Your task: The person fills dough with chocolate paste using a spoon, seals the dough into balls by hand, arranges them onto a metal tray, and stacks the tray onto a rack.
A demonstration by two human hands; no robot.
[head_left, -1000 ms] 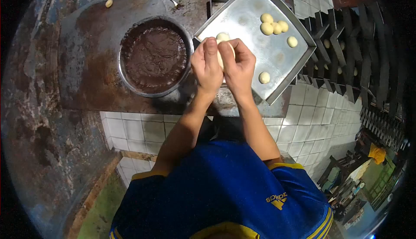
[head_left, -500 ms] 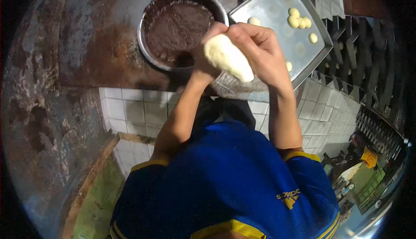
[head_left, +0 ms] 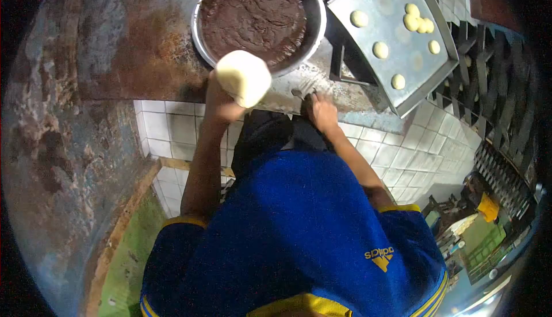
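Holding dough (head_left: 244,78), the left hand (head_left: 220,104) hovers near the bowl (head_left: 315,27).

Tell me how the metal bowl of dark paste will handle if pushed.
The bowl is probably heavy, with paste spanning most of its width. Broad and resting on the table, it seems likelier to slide than tip. The paste likely won't slosh: its surface holds ridges.

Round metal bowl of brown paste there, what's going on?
The person's left hand holds a pale dough lump in front of the round metal bowl of dark brown paste. The right hand is at the worn brown table's near edge; whether it holds anything is unclear. Round pale dough balls sit on a silvery metal tray.
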